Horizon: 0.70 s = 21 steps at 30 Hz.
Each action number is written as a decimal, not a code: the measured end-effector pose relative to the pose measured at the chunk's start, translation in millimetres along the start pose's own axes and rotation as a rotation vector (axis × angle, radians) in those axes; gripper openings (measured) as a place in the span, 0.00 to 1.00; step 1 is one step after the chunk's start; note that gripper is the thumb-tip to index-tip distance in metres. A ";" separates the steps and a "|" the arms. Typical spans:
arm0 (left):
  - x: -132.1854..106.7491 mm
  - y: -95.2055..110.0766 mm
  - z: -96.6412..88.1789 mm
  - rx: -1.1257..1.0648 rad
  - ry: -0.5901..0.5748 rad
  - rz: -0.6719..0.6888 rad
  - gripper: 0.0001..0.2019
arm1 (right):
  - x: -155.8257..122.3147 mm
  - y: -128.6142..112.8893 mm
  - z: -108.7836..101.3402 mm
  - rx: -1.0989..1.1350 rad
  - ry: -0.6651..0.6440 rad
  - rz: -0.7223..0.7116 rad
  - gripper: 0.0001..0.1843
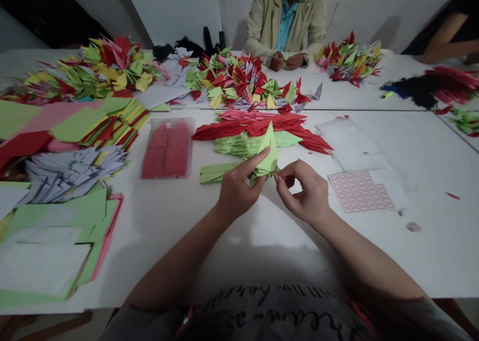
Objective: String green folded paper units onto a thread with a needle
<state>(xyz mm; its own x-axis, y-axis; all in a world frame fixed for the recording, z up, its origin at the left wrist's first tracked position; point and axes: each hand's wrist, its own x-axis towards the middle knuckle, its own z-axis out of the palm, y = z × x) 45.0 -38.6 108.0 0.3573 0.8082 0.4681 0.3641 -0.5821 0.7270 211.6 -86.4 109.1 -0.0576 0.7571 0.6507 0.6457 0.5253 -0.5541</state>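
Note:
My left hand [239, 187] is closed on a light green folded paper piece [268, 154], its pointed tip standing upright above the fingers. Close beside the paper's lower right edge, my right hand [304, 186] pinches thumb and forefinger together. Something thin and dark shows at those fingertips, too small to name. Just behind the hands lie a green folded strip [217, 173], a stack of green folded papers [235, 145] and a fan of red folded papers [262, 125].
Red paper in a clear packet [167, 149] lies left of centre. Paper stacks [48, 271] fill the left side. Piles of folded paper shapes [239, 79] line the back. A sticker sheet [361, 191] lies on the right. Across the table sits a person in a beige jacket [258, 27].

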 end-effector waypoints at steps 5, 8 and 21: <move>1.6 0.2 0.4 -0.028 0.000 -0.038 0.26 | -1.2 2.1 -0.6 -0.006 -0.020 -0.043 0.04; 1.9 -0.7 0.5 -0.048 -0.007 -0.053 0.27 | -1.6 3.3 -1.9 -0.017 -0.049 -0.094 0.04; 1.9 -1.4 -0.5 -0.068 -0.016 -0.032 0.29 | -2.2 4.0 -2.8 -0.057 -0.068 -0.108 0.05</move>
<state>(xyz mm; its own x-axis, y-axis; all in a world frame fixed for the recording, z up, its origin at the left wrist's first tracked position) 44.8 -36.3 108.1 0.3606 0.8244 0.4363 0.3161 -0.5481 0.7744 216.4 -87.0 107.0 -0.1792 0.7228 0.6674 0.6752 0.5838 -0.4508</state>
